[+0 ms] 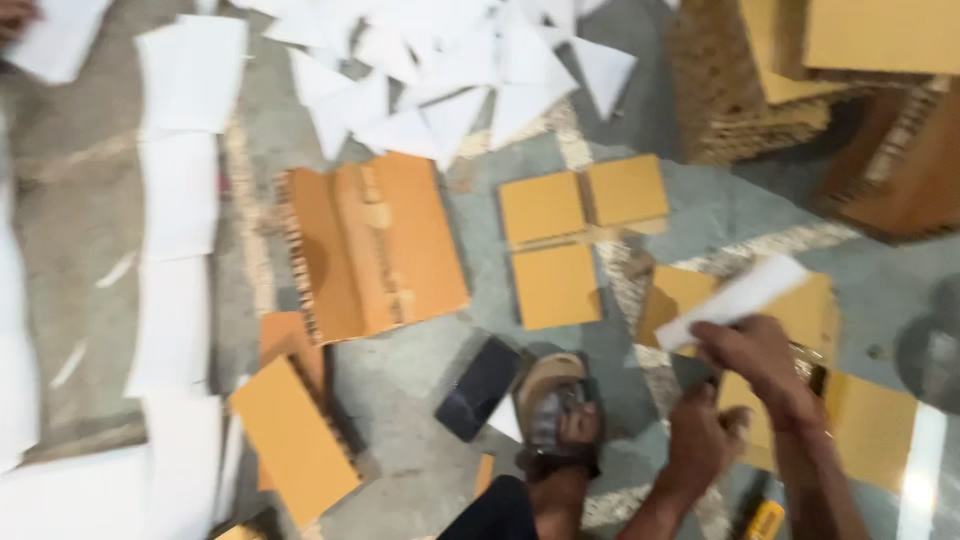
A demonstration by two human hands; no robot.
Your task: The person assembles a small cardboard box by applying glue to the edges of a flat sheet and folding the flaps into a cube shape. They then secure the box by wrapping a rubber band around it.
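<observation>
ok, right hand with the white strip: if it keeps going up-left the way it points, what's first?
Probably the brown card square on the floor, up-left of the right hand and its white strip. The picture is blurred, so depth is unclear.

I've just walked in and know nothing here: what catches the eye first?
Low on the right, the right hand holds a white sheet while the left hand works below it. Brown cardboard squares lie mid-floor, and white paper pieces spread along the top.
</observation>
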